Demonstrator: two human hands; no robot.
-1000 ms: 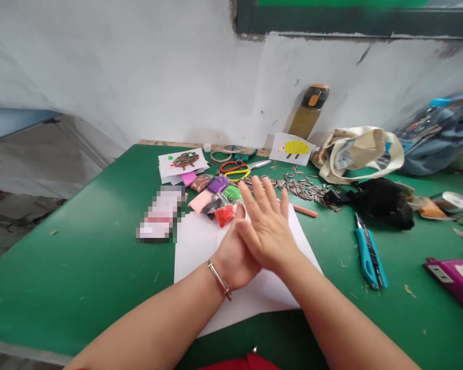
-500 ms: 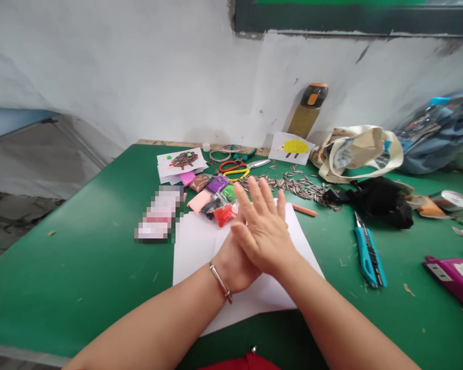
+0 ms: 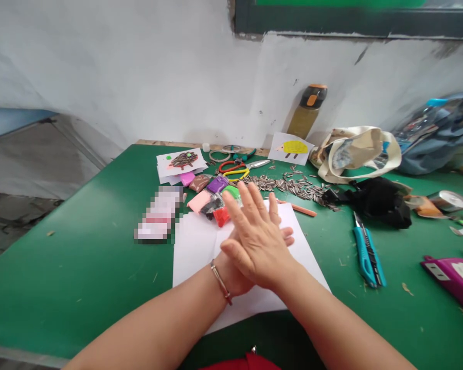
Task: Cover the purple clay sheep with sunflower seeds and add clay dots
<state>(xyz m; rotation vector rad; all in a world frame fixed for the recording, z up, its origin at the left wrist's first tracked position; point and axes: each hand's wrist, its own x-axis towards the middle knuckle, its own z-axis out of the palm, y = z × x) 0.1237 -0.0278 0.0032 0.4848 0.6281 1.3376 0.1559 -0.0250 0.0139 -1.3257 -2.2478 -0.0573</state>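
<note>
My right hand (image 3: 256,239) lies flat on top of my left hand (image 3: 235,272), palm down, its fingers spread and pointing away from me. Of my left hand, which has a bracelet on the wrist, the heel and a few fingertips show; the rest is covered. Whatever may be between the palms is hidden. Both hands are above white paper (image 3: 195,252). Just beyond them lie small packets of coloured clay, among them a red one (image 3: 221,216), a purple one (image 3: 217,184) and a brown one (image 3: 199,182).
Sunflower seeds (image 3: 301,187), scissors (image 3: 258,164) and two hedgehog pictures (image 3: 294,147) lie farther back. A bottle (image 3: 306,113) stands by the wall. At the right are a cloth bag (image 3: 388,159), a blue cutter (image 3: 366,257) and a purple case (image 3: 453,280); a phone (image 3: 160,213) lies left.
My right hand has slid slightly left and down over my left hand. Fingertips of my left hand now show at the right of it.
</note>
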